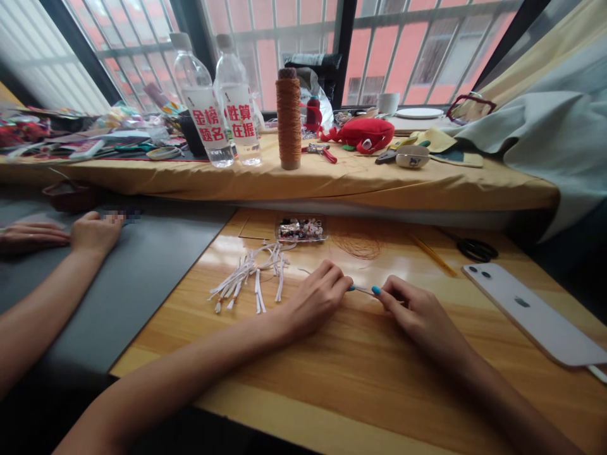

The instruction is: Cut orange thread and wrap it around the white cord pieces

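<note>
My left hand (318, 296) and my right hand (417, 313) are both closed, pinching a thin pale cord (364, 291) that runs taut between their fingertips just above the wooden table. A loose end of it seems to stick out behind the left hand. Left of that hand lies a bunch of white cord pieces (246, 273), some bound with orange thread near their ends. Behind the hands sit a clear box of small beads (301, 229) and a loose coil of thin orange-brown thread (360, 246).
To the right lie a yellow pencil-like stick (432, 255), black-handled scissors (477, 249) and a pale phone (531, 309). A spool of orange thread (288, 120) and two water bottles (244, 123) stand on the cloth-covered ledge. Another person's hands (95, 234) rest over the grey table at left.
</note>
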Tool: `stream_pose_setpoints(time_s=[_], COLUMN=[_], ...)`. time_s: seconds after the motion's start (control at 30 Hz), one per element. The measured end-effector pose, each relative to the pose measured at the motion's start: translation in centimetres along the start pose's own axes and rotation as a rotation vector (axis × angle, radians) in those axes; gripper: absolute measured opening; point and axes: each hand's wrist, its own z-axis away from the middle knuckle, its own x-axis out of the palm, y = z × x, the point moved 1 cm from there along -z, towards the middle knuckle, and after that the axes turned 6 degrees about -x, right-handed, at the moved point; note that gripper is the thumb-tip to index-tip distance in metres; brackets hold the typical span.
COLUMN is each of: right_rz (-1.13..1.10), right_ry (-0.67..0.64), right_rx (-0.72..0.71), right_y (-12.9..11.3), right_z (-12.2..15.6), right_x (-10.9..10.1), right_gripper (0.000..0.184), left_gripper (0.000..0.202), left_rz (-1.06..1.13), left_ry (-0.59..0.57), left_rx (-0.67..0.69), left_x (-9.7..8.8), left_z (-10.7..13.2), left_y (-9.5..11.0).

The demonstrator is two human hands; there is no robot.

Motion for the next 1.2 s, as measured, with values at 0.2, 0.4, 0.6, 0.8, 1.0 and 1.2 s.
stream_pose_setpoints(time_s=[0.2, 0.4, 0.6, 0.8, 1.0, 1.2], right_rz=[0.017, 0.034, 0.083, 0.131, 0.258, 0.521], right_ry=[0.006, -0.009, -0.040, -0.045, -0.093, -0.070], right_rx=[-0.030, -0.035, -0.019, -0.101, -0.343, -0.508], right_y=[0.1, 0.3, 0.6, 0.6, 1.0, 1.4], right_z=[0.2, 0.0, -0.3, -0.3, 0.6, 0.8], right_x=[0.1, 0.3, 0.4, 0.9, 1.6, 1.0], right_gripper=[0.026, 0.026, 0.025, 0.018, 0.029, 0.032], left_gripper=[0.022, 0.020, 0.016, 0.019, 0.022, 0.029], left_rz=[-0.048, -0.042, -0.016, -0.065, -0.026, -0.019], left_ry=[-0.047, -0.084, -0.135, -0.145, -0.040, 0.006], left_rx=[0.008, -0.014, -0.052, -0.018, 0.097, 0.064], left_x=[0.1, 0.2, 0.4, 0.1, -0.1, 0.4], left_z=[-0.1, -0.1, 0.0, -0.1, 0.1, 0.0], left_y=[0.0, 0.0, 0.0, 0.2, 0.3, 0.1])
